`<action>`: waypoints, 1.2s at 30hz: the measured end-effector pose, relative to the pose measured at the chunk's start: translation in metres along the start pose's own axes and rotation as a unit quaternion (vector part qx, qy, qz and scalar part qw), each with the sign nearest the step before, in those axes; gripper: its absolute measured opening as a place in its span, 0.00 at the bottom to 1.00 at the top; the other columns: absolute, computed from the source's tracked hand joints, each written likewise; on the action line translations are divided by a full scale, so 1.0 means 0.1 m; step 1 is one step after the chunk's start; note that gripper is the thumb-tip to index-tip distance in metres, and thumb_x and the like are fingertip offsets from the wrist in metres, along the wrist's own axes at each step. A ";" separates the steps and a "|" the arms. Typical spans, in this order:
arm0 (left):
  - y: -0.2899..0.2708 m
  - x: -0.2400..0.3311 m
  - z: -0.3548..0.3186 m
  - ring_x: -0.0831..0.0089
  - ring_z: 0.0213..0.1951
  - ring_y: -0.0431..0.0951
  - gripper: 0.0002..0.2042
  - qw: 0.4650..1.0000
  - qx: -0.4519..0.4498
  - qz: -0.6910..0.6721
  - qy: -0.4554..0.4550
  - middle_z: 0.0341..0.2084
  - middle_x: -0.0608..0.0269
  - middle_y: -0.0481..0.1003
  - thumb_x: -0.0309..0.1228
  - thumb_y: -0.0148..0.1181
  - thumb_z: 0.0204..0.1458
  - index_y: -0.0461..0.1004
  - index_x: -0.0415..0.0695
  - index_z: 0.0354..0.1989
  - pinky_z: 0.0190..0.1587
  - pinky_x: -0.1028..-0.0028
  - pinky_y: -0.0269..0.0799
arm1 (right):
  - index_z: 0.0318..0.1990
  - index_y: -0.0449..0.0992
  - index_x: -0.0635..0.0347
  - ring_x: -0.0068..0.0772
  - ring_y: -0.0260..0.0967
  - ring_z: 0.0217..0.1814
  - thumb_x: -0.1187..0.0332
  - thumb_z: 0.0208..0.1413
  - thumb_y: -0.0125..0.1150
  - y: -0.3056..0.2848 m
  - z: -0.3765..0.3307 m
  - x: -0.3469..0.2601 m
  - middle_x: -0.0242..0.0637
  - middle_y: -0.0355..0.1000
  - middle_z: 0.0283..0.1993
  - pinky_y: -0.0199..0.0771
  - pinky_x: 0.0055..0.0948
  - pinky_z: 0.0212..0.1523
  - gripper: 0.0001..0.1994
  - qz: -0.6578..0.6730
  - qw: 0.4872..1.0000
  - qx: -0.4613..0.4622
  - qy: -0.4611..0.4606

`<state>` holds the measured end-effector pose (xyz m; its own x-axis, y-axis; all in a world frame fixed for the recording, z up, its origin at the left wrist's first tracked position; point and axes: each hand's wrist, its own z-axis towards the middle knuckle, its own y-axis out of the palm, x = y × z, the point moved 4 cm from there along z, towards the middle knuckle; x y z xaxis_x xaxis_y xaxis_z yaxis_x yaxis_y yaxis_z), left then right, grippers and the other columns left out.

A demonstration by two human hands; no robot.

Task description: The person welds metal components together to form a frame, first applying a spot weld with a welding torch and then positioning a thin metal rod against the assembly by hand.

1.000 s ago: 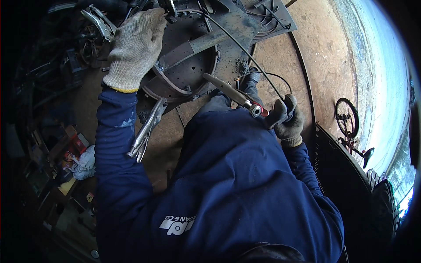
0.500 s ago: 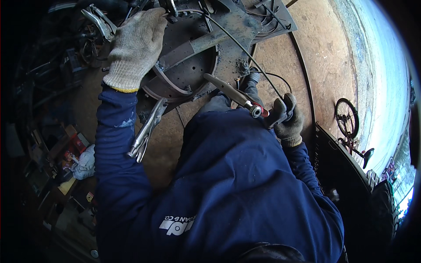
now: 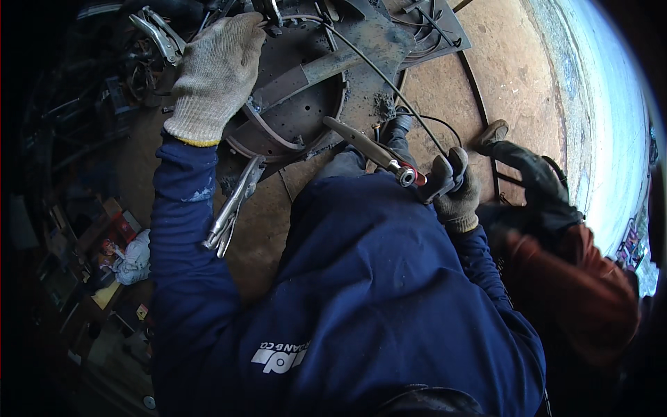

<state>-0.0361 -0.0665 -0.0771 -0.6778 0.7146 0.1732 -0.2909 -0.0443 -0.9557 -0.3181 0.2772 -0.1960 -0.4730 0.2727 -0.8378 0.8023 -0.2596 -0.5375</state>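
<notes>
Grips thin dark rod, slanting across metal plate toward 12 o'clock, in gloved right hand at 3 o'clock. Has gloved left hand at 11 o'clock; cannot tell whether grasping or merely resting. Note silver locking pliers at 9 o'clock.

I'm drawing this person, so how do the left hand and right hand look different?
The left hand reaches out by the dark round metalwork, while the right hand is close to the blue top. The left hand's glove looks pale all over; the right hand's has dark grey fingers. Both gloves are knitted, with yellow cuff edges.
</notes>
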 end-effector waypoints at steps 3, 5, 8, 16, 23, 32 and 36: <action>0.00 0.00 0.00 0.50 0.49 0.81 0.14 1.000 0.001 -0.002 -0.005 0.44 0.48 0.81 0.35 0.56 0.66 0.78 0.39 0.52 0.52 0.59 0.76 | 0.65 0.69 0.66 0.38 0.73 0.63 0.67 0.52 0.75 -0.01 -0.02 0.08 0.43 0.73 0.62 0.70 0.37 0.65 0.33 -0.002 1.000 -0.019 -0.021; 0.00 0.00 -0.01 0.50 0.48 0.81 0.14 1.000 0.003 -0.006 -0.006 0.44 0.48 0.81 0.35 0.57 0.65 0.78 0.39 0.52 0.52 0.59 0.76 | 0.67 0.67 0.66 0.38 0.71 0.66 0.68 0.52 0.75 -0.02 -0.04 0.14 0.43 0.71 0.65 0.68 0.37 0.67 0.35 -0.007 0.999 -0.037 -0.027; 0.00 -0.01 0.00 0.50 0.48 0.81 0.14 1.000 0.004 -0.017 -0.011 0.44 0.47 0.81 0.34 0.57 0.65 0.78 0.38 0.51 0.52 0.59 0.77 | 0.68 0.66 0.65 0.38 0.67 0.70 0.69 0.51 0.75 0.02 -0.09 0.30 0.43 0.68 0.68 0.64 0.37 0.69 0.36 0.059 0.997 -0.040 -0.016; 0.00 0.00 0.01 0.49 0.47 0.82 0.13 0.999 0.002 -0.031 -0.013 0.43 0.46 0.81 0.33 0.58 0.64 0.78 0.37 0.50 0.51 0.60 0.77 | 0.67 0.67 0.67 0.34 0.71 0.64 0.66 0.51 0.75 0.01 -0.03 0.11 0.43 0.72 0.62 0.68 0.35 0.66 0.36 0.030 0.999 -0.028 0.016; -0.01 0.01 0.01 0.49 0.46 0.81 0.12 1.000 0.016 -0.017 0.004 0.42 0.46 0.81 0.33 0.58 0.64 0.78 0.38 0.49 0.50 0.59 0.77 | 0.59 0.73 0.68 0.28 0.78 0.45 0.62 0.48 0.76 -0.03 0.09 -0.16 0.40 0.80 0.44 0.77 0.31 0.49 0.32 -0.032 0.999 0.005 0.001; -0.01 0.00 0.01 0.48 0.46 0.81 0.13 1.000 0.014 -0.022 0.004 0.42 0.46 0.81 0.34 0.58 0.64 0.78 0.38 0.49 0.50 0.59 0.77 | 0.56 0.76 0.67 0.30 0.80 0.42 0.62 0.50 0.74 -0.05 0.14 -0.31 0.42 0.80 0.41 0.78 0.31 0.46 0.27 -0.039 0.999 0.010 -0.007; -0.01 0.01 0.02 0.49 0.46 0.81 0.13 1.000 -0.002 -0.016 -0.007 0.43 0.47 0.81 0.34 0.57 0.65 0.78 0.38 0.50 0.50 0.59 0.76 | 0.49 0.78 0.62 0.40 0.83 0.39 0.60 0.44 0.78 -0.03 0.15 -0.32 0.44 0.81 0.37 0.80 0.35 0.42 0.25 -0.050 0.997 0.046 -0.021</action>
<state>-0.0377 -0.0675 -0.0756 -0.6773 0.7059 0.2076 -0.3102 -0.0181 -0.9505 -0.3107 0.2553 -0.1686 -0.5654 0.2621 -0.7821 0.7145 -0.3182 -0.6231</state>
